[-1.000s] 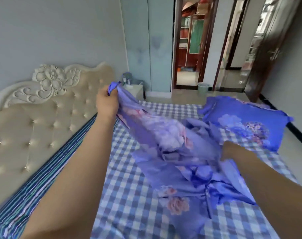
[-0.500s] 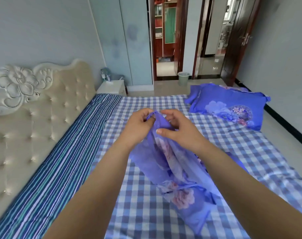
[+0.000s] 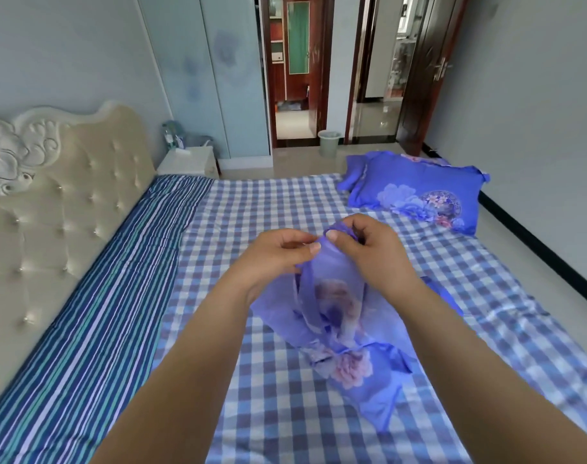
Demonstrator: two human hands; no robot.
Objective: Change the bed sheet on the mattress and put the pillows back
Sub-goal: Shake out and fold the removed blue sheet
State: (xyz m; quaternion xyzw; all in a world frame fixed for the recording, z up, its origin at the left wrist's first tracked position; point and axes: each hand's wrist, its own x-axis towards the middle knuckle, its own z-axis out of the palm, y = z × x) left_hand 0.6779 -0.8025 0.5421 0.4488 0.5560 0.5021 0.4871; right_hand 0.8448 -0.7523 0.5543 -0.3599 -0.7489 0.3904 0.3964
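A: Where the frame begins at the left, what stands there?

B: A cream tufted headboard [image 3: 61,209] with a carved flower at its top. Just beside it runs a strip of striped mattress [image 3: 94,313], blue, green and white, left bare by the sheet.

A: And next to that?

B: The blue-and-white checked sheet [image 3: 262,209] covers the rest of the bed. Beyond the bed's far corner stands a white nightstand [image 3: 188,160] with a few small items on it, too blurred to name.

A: What are the hands doing?

B: They meet above the middle of the bed. The left hand [image 3: 275,259] has its fingers curled and pinches the top edge of a purple floral pillowcase [image 3: 335,316]. The right hand [image 3: 372,252] is touching it and grips the same edge, thumb over the cloth. So both are closed on the fabric.

A: Where does the pillowcase lie?

B: It hangs limp from the fingers, and its lower end is crumpled on the checked sheet between the forearms, pink flower upward.

A: Further right?

B: A filled purple pillow [image 3: 419,192] in matching floral print lies on the far right part of the bed, well apart from the hands. Behind it stands a pale waste bin [image 3: 329,144] on the floor near an open doorway, and a dark wooden door [image 3: 426,72] stands ajar.
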